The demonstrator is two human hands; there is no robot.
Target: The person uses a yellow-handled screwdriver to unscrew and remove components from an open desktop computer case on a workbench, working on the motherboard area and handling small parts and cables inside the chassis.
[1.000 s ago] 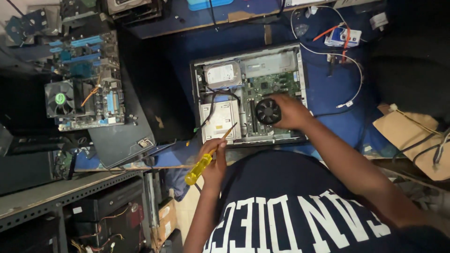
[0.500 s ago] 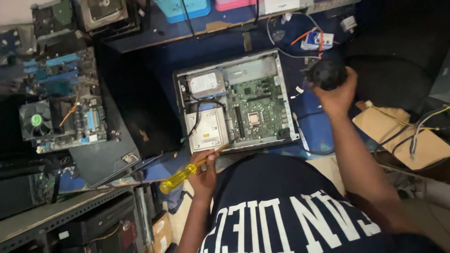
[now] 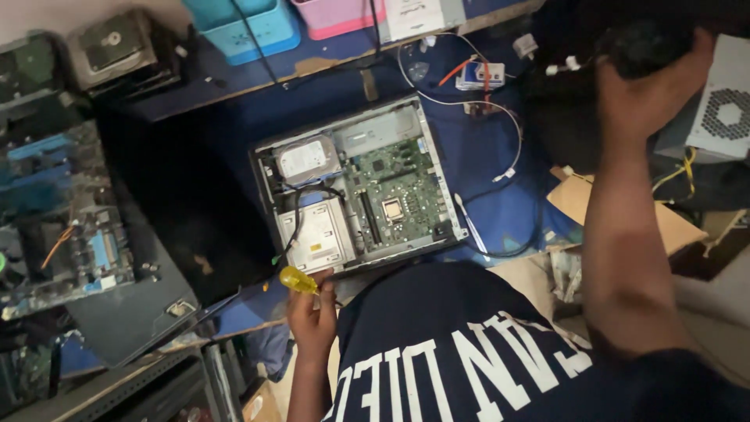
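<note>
An open desktop computer case (image 3: 264,205) lies flat on a blue surface, showing its green motherboard (image 3: 402,184), a bare processor socket (image 3: 392,209) and a silver hard drive (image 3: 306,160). My left hand (image 3: 312,316) is closed around a yellow-handled screwdriver (image 3: 297,280) just in front of the case's near edge. My right hand (image 3: 648,90) is raised far to the upper right, away from the case, gripping a black round cooler fan (image 3: 641,43). My dark printed shirt fills the bottom of the view.
A loose motherboard (image 3: 86,250) lies at the left on a dark panel. A blue bin (image 3: 250,23) and a pink bin (image 3: 336,16) stand behind the case. White cables (image 3: 484,109), a grey power supply (image 3: 723,109) and cardboard (image 3: 672,223) are at the right.
My right hand has lifted the black cooler fan off the motherboard and carried it up to the right. The socket now shows. My left hand stays by the case with the screwdriver.
</note>
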